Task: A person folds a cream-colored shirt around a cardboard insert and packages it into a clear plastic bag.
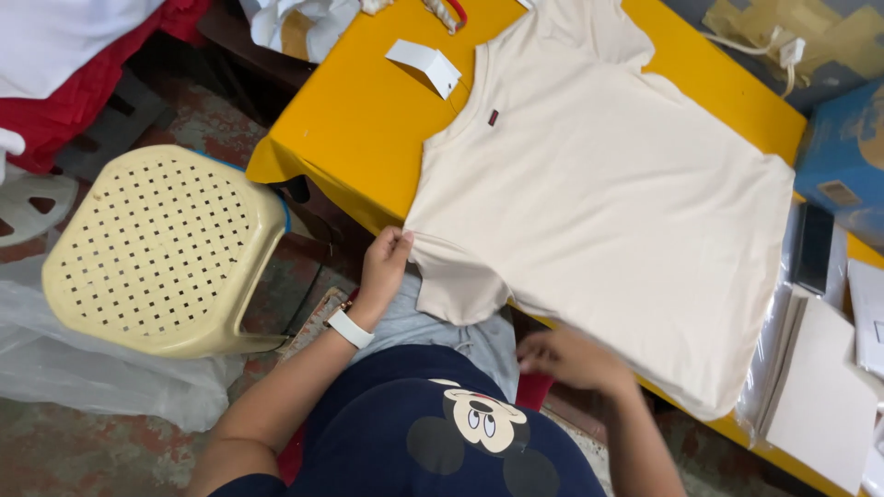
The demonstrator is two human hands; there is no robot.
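Your cream T-shirt (599, 184) lies spread flat on the yellow tabletop (359, 120), front down or up I cannot tell, with the neck toward the far edge and the hem running off toward the near right corner. One short sleeve hangs over the near edge of the tabletop, just above your lap.

Your left hand (382, 267) has its fingers pinched together on the shirt's side edge, right where that sleeve meets the body. Your right hand (571, 357) sits below the tabletop's edge under the lower part of the shirt; it is blurred, so I cannot tell whether it is closed on the cloth or only near it.

Judging by how things lie, the laying-out and smoothing looks done (the body of the shirt shows only faint creases), while no fold has been made yet: both sleeves are out and the full width is open. The folding itself appears to be all that is left.

Around you: a white card tag (425, 64) rests on the tabletop beside the collar, a pale yellow plastic stool (157, 248) stands to your left on the floor, and flat packets in clear plastic (815, 387) lie at the right end of the tabletop, with a dark phone-like slab (814, 247) just beyond them.
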